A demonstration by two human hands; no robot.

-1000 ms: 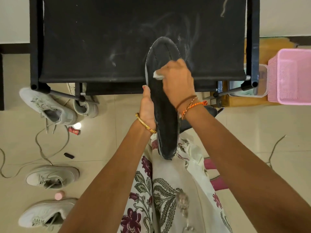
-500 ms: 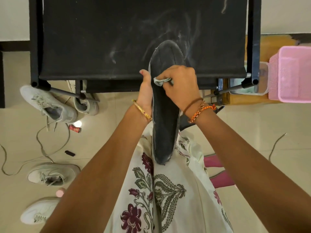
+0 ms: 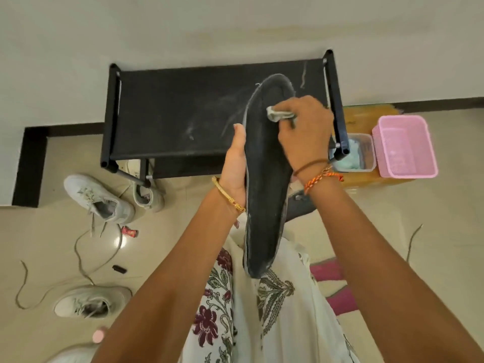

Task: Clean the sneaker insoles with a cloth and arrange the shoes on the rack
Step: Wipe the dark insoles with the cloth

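Observation:
A long dark insole (image 3: 264,184) stands nearly upright in front of me, its heel end resting on my patterned lap. My left hand (image 3: 234,166) grips its left edge at mid-height. My right hand (image 3: 305,132) presses a small grey cloth (image 3: 277,114) against the upper part of the insole. Behind them stands the black shoe rack (image 3: 183,111), its top shelf bare and streaked with dust. White sneakers lie on the floor to the left: one (image 3: 99,199) by the rack's leg, another (image 3: 148,197) partly under the rack, a third (image 3: 91,301) nearer me.
A pink plastic basket (image 3: 404,146) and a clear container (image 3: 352,153) sit on a yellow board right of the rack. Loose laces (image 3: 81,260), a red wrapper (image 3: 129,232) and a small black item (image 3: 119,269) lie on the tiled floor. A dark shoe (image 3: 301,203) shows behind the insole.
The view has tilted up, showing the whole rack and wall. My right hand with the cloth has moved up the insole toward its toe end; my left hand keeps its grip.

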